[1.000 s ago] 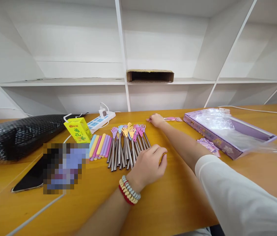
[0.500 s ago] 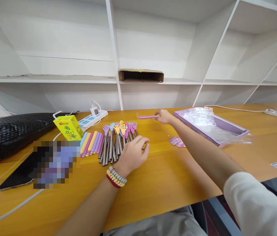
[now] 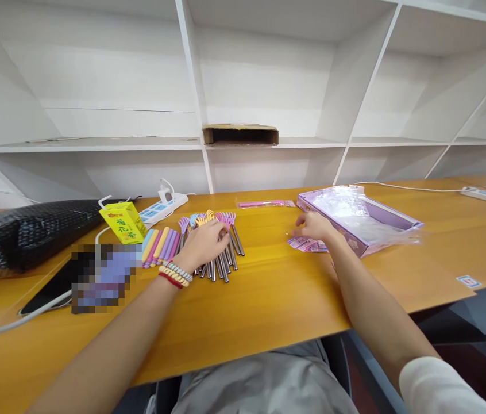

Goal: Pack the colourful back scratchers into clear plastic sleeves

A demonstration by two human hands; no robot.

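My left hand [image 3: 206, 244] rests over a cluster of back scratchers [image 3: 226, 261] with metal rods and small claw heads in yellow, pink, purple and blue. Its fingers curl down onto a scratcher near the pink heads; the fingertips are partly hidden. Just left of them lies a row of pastel handle tubes [image 3: 166, 246]. My right hand [image 3: 314, 225] hovers at the small purple printed cards [image 3: 305, 244], fingers bent and apart, with nothing visible in them. Farther back lies a pink back scratcher in a clear wrapper [image 3: 266, 203].
A purple box with clear plastic [image 3: 398, 215] stands on the right. Toward the left are a yellow drink carton [image 3: 123, 222], a power strip [image 3: 163, 208], a tablet [image 3: 56, 282] and a black bubble-wrapped bundle [image 3: 31, 236]. White shelves with a cardboard box [image 3: 240, 126] rise behind.
My right hand has let go of the wrapped pink scratcher at the back and come nearer, to the purple cards. My left hand has moved left onto the back scratchers.
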